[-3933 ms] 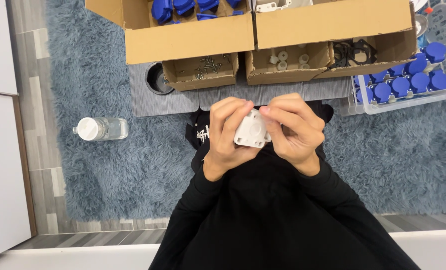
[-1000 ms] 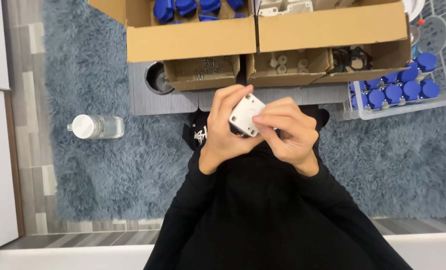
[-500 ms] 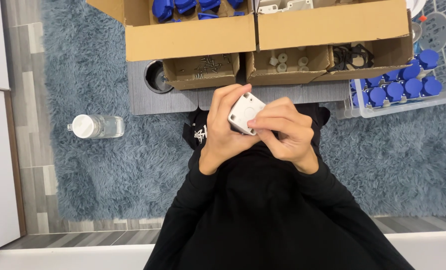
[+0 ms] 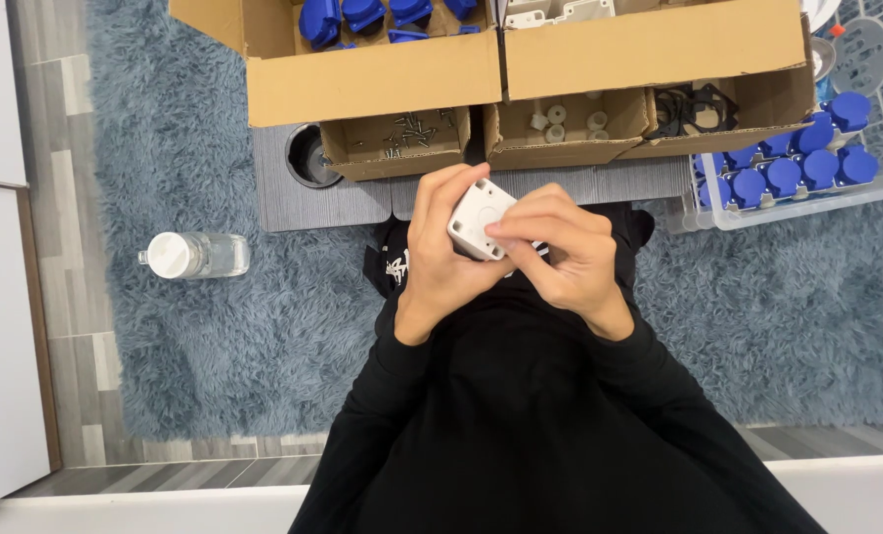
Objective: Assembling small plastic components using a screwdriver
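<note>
Head view, looking straight down at a seated person in black sleeves. White box [image 4: 479,220], small, squarish with rounded corners, is held up in front of the chest, above the lap and clear of the blue rug [image 4: 165,336]. Left hand [image 4: 441,259] cups it from the left and underneath: fingers [image 4: 440,193] curled up round the far-left edge, palm below. Right hand [image 4: 560,252] comes over from the right; its forefinger and thumb are pressed together at the box's near-right edge, tip of the forefinger [image 4: 496,229] lying on the top face beside a shallow round mark. Remaining right fingers folded under, hiding the box's lower right corner. Key relation: box sits tilted, its broad face turned up and slightly left, one corner pointing away toward the cartons; it lies between both hands, touching each, with the left carrying it and the right only at the edge. Cannot tell whether anything small is pinched under the right fingertips. Beyond the hands: carton with screws [image 4: 397,138], carton with pale round parts [image 4: 560,124], black frames [image 4: 694,107] just right of those, blue caps in a clear tray [image 4: 788,168] at far right. Bottle [image 4: 192,255] lies on the rug, well apart to the left.
</note>
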